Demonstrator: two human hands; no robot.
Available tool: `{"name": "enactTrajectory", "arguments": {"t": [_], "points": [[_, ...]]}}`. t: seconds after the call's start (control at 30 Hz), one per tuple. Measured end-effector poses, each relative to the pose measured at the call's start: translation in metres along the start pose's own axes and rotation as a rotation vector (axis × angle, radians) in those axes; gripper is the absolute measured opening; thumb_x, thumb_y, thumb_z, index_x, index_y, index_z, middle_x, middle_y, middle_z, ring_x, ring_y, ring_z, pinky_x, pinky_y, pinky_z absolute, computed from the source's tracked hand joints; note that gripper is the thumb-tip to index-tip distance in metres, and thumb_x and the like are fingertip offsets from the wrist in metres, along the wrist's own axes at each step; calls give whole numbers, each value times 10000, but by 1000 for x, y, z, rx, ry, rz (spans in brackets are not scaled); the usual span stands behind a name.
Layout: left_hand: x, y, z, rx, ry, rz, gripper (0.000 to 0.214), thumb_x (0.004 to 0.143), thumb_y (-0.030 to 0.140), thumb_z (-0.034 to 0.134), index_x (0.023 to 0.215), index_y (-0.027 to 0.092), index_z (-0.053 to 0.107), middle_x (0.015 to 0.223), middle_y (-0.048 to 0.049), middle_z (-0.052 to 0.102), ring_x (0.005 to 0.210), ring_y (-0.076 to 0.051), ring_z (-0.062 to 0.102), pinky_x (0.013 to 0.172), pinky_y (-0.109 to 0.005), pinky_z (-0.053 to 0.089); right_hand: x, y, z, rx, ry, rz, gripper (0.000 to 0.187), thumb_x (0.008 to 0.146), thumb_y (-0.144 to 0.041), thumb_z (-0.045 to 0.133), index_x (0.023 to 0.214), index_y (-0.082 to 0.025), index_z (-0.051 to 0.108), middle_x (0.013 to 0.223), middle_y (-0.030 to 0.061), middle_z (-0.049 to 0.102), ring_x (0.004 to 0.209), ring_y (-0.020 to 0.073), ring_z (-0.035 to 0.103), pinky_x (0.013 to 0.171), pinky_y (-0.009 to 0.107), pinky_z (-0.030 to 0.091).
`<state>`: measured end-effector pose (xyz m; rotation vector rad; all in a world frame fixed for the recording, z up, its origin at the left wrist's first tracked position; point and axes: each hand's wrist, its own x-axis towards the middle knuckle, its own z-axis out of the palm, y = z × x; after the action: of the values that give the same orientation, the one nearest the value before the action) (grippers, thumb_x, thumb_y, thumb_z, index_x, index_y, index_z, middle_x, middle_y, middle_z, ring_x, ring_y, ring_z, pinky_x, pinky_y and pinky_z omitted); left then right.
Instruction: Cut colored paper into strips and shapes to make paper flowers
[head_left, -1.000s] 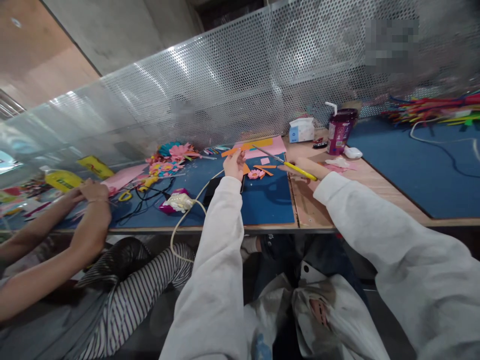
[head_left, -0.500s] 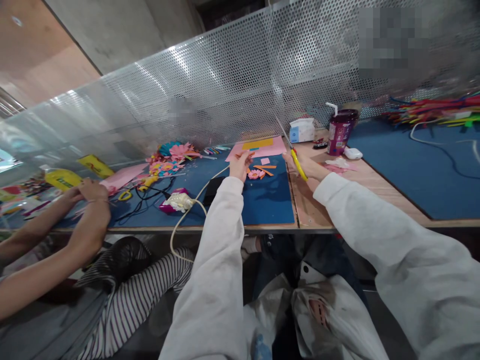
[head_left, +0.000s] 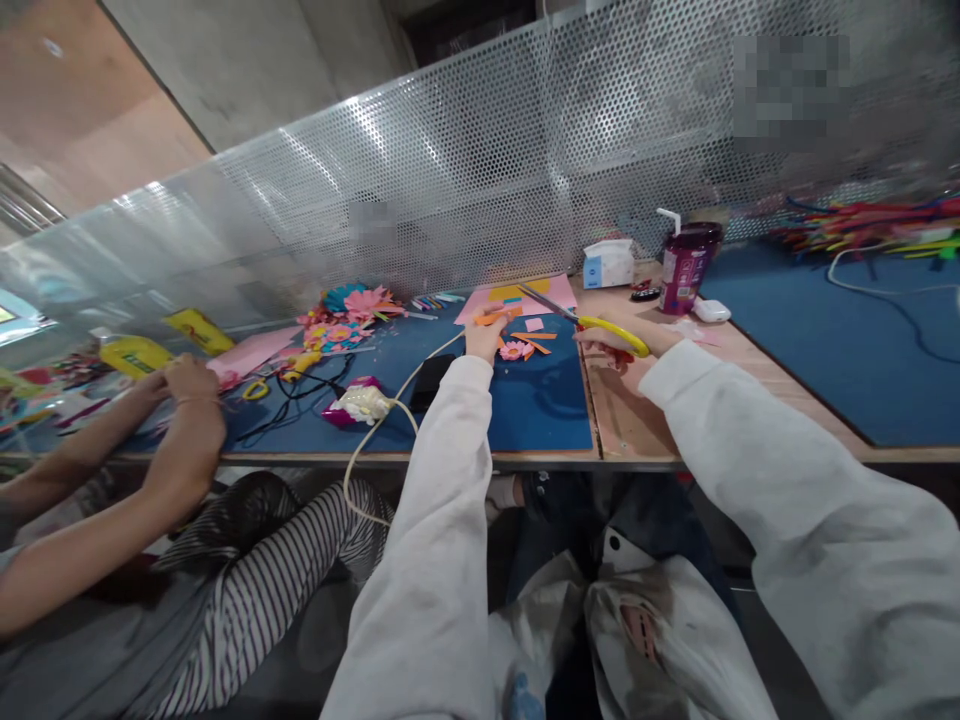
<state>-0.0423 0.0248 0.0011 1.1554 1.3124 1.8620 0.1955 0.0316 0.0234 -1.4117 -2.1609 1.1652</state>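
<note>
My left hand (head_left: 484,337) pinches a small orange paper strip (head_left: 498,316) above the blue mat (head_left: 540,400). My right hand (head_left: 609,340) grips yellow-handled scissors (head_left: 592,322), whose blades point left toward the strip. A small pink paper flower (head_left: 513,350) and loose orange strips (head_left: 534,338) lie on the mat just beyond my left hand. A pink sheet (head_left: 525,296) with yellow and orange pieces on it lies behind them.
A purple cup with a straw (head_left: 682,268), a tissue box (head_left: 607,264) and a white case (head_left: 709,310) stand at the back right. A glue gun (head_left: 358,404) with its cord lies left. Another person's hands (head_left: 187,385) work beside paper flowers (head_left: 345,315). A perforated metal screen (head_left: 480,160) backs the table.
The scissors swung from pointing up at the screen down to the left, toward the orange strip. My left hand now holds an orange strip up to the blades.
</note>
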Motion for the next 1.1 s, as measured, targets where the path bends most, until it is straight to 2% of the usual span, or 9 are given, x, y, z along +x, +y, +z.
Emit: {"name": "enactTrajectory", "arguments": {"t": [0.17,0.27,0.5,0.67,0.83,0.93,1.1], "points": [[-1,4,1,-41,31,10,164,660,83,694,782,172,629,747,0,666,711,-125,639,779,-293,518,-8,-8,2,-48,-17,23,398,843,-539,595,702,-183,488,394,-68,407,274,81,398,303,211,375],[-4,8,2,-132,5,-49,176,678,66,674,804,169,605,731,4,658,736,-137,667,819,-326,525,-10,-8,2,-73,-5,11,415,812,-562,623,699,-187,486,402,-56,430,294,97,438,302,213,368],[-13,18,6,-278,-67,-140,245,672,49,676,844,166,546,698,-16,672,810,-176,709,916,-388,514,-12,-8,-2,-129,-85,-65,464,808,-606,598,657,-182,487,407,-35,461,330,93,473,329,200,393],[-13,20,6,-290,-84,-152,260,672,42,664,859,168,534,708,-12,680,879,-190,713,954,-415,504,-8,-5,-2,-151,-78,-116,458,830,-588,583,654,-172,511,425,-34,466,327,71,435,325,189,361],[-14,22,7,-295,-82,-152,243,672,24,642,836,162,530,687,-16,679,849,-189,717,946,-410,511,-1,2,1,-125,-93,-143,447,818,-588,600,659,-176,533,399,-55,414,316,62,383,321,192,333],[-16,23,7,-289,-63,-175,258,654,27,662,835,161,535,686,-24,678,885,-201,713,946,-403,511,-1,2,2,-114,-106,-161,437,831,-579,587,661,-179,548,399,-46,423,325,74,404,331,202,342],[-16,24,8,-275,-64,-191,287,632,59,698,848,161,538,711,-27,687,930,-208,706,963,-406,503,-12,-12,3,-210,-39,-82,400,811,-529,641,652,-168,576,382,-29,434,342,102,461,344,214,357]]}}
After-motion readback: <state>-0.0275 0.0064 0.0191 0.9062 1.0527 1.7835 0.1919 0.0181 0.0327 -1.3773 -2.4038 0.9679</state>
